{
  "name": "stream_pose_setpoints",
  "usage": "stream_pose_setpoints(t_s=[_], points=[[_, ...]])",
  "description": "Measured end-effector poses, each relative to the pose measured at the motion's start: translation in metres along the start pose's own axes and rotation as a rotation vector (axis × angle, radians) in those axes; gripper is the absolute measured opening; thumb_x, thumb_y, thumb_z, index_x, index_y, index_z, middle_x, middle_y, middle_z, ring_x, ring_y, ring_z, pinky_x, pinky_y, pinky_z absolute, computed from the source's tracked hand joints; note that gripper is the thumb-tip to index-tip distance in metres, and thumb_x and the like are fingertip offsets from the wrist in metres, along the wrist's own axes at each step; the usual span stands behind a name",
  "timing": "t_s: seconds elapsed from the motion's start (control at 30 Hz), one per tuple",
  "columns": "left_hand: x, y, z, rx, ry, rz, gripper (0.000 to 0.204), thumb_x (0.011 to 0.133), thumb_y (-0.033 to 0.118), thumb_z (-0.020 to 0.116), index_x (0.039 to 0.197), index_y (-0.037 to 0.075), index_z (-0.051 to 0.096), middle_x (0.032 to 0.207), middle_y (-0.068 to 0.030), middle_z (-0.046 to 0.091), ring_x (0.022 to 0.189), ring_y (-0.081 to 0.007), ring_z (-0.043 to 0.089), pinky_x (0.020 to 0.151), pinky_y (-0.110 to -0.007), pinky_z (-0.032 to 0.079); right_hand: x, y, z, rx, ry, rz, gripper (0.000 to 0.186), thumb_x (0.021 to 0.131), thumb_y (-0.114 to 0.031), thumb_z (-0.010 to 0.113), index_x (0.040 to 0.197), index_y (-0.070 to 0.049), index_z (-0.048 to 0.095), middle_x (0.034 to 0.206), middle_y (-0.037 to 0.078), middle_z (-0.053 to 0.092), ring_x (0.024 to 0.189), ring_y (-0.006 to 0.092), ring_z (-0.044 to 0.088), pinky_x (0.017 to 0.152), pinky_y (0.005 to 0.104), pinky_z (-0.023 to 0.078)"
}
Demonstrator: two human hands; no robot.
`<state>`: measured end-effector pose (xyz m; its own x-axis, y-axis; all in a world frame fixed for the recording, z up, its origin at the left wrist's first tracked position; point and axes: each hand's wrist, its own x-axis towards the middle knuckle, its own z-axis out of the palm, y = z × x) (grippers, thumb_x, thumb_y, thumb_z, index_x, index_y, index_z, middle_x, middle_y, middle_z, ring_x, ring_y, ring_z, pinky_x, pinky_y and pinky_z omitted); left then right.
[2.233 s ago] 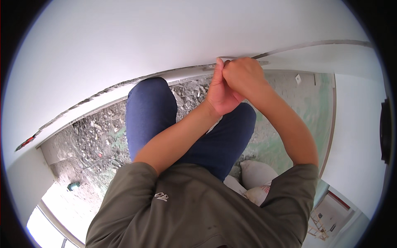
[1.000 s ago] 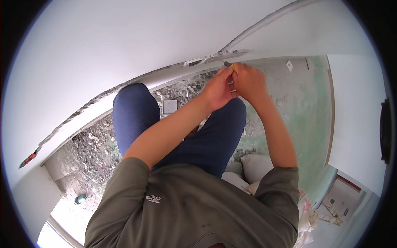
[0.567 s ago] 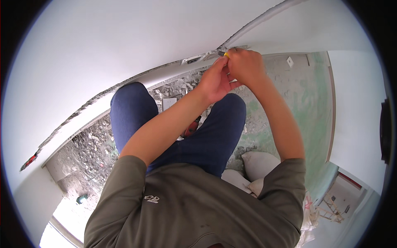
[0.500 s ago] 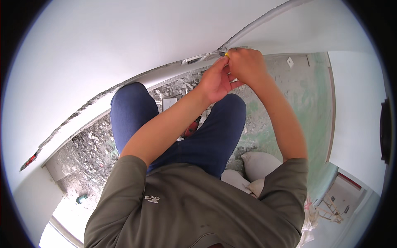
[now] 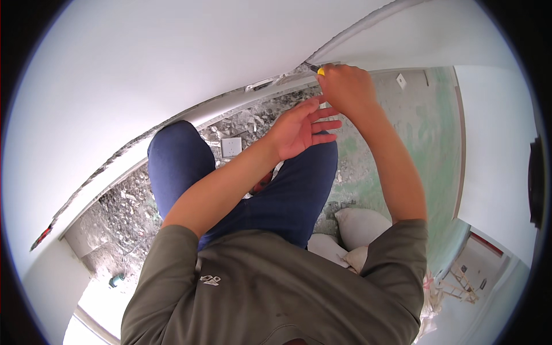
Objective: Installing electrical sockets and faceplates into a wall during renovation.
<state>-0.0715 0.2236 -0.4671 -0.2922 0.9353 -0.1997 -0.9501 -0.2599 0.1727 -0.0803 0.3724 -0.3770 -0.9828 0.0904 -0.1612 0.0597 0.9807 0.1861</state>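
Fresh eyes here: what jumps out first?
The right hand, upper centre, gripping a yellow-and-dark tool near a rough groove in the white wall. Below it to the left, the left hand is spread open. Then a white socket plate on the rubble, right of the left knee.

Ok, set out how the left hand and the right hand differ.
Grip: the left hand is open with fingers apart, while the right hand is closed around a yellow-and-dark tool.
Facing: the left hand shows its palm to the camera, the right hand its back.
Place: the right hand is nearer the wall groove than the left hand.
Shared: both are bare.
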Motion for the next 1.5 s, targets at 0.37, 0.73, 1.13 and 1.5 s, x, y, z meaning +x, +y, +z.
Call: stream_pose_setpoints(t_s=[0.37, 0.73, 1.13, 1.5], points=[[-0.001, -0.006, -0.011, -0.004, 0.03, -0.024, 0.041, 0.1, 0.033, 0.051, 0.135, 0.011, 0.045, 0.135, -0.0135, 0.054, 0.12, -0.0311, 0.056, 0.097, -0.047, 0.047, -0.021, 0.002, 0.021, 0.173, -0.021, 0.056, 0.029, 0.093, -0.033, 0.056, 0.088, -0.006, 0.066, 0.079, 0.015, 0.069, 0.075, 0.0358, 0.067, 0.066, 0.0479, 0.053], [0.0, -0.01, -0.015, 0.006, 0.025, -0.013, 0.043, 0.1, 0.032, 0.051, 0.136, 0.009, 0.044, 0.133, -0.0144, 0.055, 0.119, -0.0307, 0.057, 0.096, -0.047, 0.048, -0.013, 0.008, 0.019, 0.051, 0.088, 0.099, 0.024, 0.089, -0.029, 0.061, 0.086, -0.006, 0.066, 0.075, 0.014, 0.068, 0.072, 0.0335, 0.068, 0.064, 0.0453, 0.053], [0.018, -0.004, 0.019, -0.103, -0.116, 0.064, 0.052, 0.096, 0.048, 0.053, 0.136, 0.015, 0.047, 0.132, -0.0066, 0.054, 0.129, -0.028, 0.048, 0.105, -0.049, 0.042, 0.015, 0.021, -0.004, -0.201, 0.061, -0.238, 0.01, 0.072, -0.018, 0.064, 0.071, -0.009, 0.07, 0.075, 0.01, 0.069, 0.074, 0.0281, 0.069, 0.058, 0.0414, 0.054], [0.059, 0.01, 0.046, -0.219, -0.17, 0.335, 0.057, 0.093, 0.053, 0.058, 0.132, 0.013, 0.049, 0.132, -0.0056, 0.055, 0.122, -0.0219, 0.053, 0.102, -0.042, 0.043, 0.028, 0.015, -0.016, 0.048, -0.037, -0.085, 0.02, 0.076, -0.02, 0.054, 0.071, -0.006, 0.068, 0.078, 0.016, 0.068, 0.077, 0.036, 0.065, 0.067, 0.0473, 0.051]])
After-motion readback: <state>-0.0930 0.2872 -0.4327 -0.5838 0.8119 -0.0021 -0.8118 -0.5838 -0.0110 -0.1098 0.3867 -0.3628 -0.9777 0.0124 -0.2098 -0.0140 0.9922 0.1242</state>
